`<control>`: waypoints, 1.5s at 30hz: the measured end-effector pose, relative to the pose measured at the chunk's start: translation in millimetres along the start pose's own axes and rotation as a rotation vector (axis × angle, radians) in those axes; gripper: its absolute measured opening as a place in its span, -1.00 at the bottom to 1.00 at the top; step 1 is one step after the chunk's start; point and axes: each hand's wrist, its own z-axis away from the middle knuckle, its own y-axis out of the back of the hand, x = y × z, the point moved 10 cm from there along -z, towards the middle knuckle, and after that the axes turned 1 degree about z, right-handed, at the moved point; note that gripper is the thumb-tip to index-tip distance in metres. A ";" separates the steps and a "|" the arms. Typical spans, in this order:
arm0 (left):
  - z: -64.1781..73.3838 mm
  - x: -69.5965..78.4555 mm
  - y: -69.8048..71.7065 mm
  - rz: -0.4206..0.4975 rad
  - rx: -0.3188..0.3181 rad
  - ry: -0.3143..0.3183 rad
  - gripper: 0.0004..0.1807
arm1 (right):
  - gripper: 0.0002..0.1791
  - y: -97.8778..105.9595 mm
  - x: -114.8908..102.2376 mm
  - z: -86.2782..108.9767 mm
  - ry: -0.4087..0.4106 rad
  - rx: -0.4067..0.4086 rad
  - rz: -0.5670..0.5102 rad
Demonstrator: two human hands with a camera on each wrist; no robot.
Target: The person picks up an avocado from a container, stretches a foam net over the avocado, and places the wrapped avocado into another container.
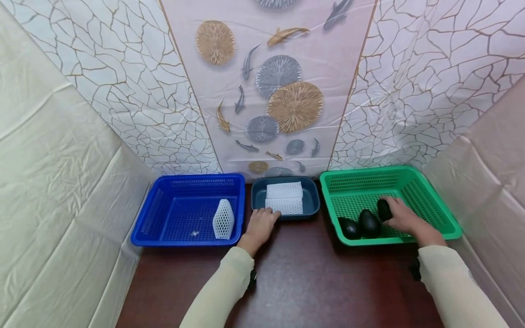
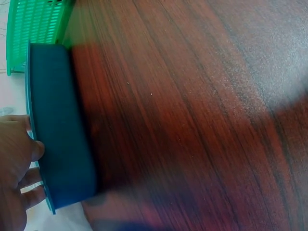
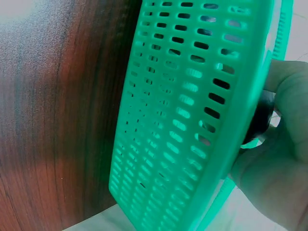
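Observation:
My right hand [image 1: 401,215] grips a dark oval fruit, apparently an avocado [image 1: 384,210], inside the green basket [image 1: 451,228]. Two more dark avocados, one in the middle [image 1: 369,223] and one at the left [image 1: 350,228], lie beside it near the front wall. In the right wrist view the basket wall hides most of the held avocado [image 3: 261,118]. At the small teal tray [image 1: 256,200], my left hand [image 1: 262,224] rests with its fingertips on the front left rim. White foam net sleeves [image 1: 284,198] lie flat in that tray, near those fingers.
A blue basket [image 1: 141,232] stands at the left, holding one bulging white foam net sleeve [image 1: 223,219]; its contents cannot be made out. The baskets and tray line up along the back of the dark wooden table [image 1: 303,273]. Cloth walls [image 1: 69,191] enclose the sides and back.

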 end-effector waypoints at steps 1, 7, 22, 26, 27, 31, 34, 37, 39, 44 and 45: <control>0.1 0.0 -0.2 -0.001 -0.002 0.001 -0.67 | -0.08 0.9 -1.0 0.2 0.002 0.009 0.001; -0.1 0.5 -0.6 -0.001 0.006 0.000 -0.67 | -0.13 6.5 -12.8 3.2 0.029 0.046 -0.011; -0.9 -1.1 -1.1 -0.004 0.012 -0.001 -0.68 | -0.07 11.6 -41.1 3.0 0.033 0.021 -0.088; -0.9 -1.5 -1.7 -0.004 0.016 -0.001 -0.68 | -0.05 13.1 -52.8 3.5 0.054 0.023 -0.103; -1.0 -1.6 -1.7 -0.005 0.020 -0.002 -0.69 | -0.05 13.1 -56.0 3.9 0.061 0.025 -0.104; -1.2 -2.0 -1.6 -0.008 0.027 -0.002 -0.68 | -0.03 12.5 -69.2 5.4 0.089 0.043 -0.108; -1.4 -2.0 -1.7 -0.007 0.024 -0.001 -0.68 | -0.01 11.6 -77.4 6.7 0.095 0.054 -0.119; -1.5 -2.0 -2.6 -0.005 0.011 0.001 -0.67 | 0.01 10.4 -85.7 8.6 0.098 0.053 -0.139; -1.7 -2.0 -3.2 -0.004 0.003 0.003 -0.66 | 0.00 9.6 -90.9 9.7 0.104 0.053 -0.154; -2.4 -2.5 -4.8 0.007 -0.013 0.011 -0.65 | -0.05 6.6 -106.2 13.2 0.135 0.050 -0.183; -2.5 -2.6 -5.3 0.010 -0.018 0.013 -0.65 | -0.06 5.7 -108.6 13.8 0.137 0.051 -0.185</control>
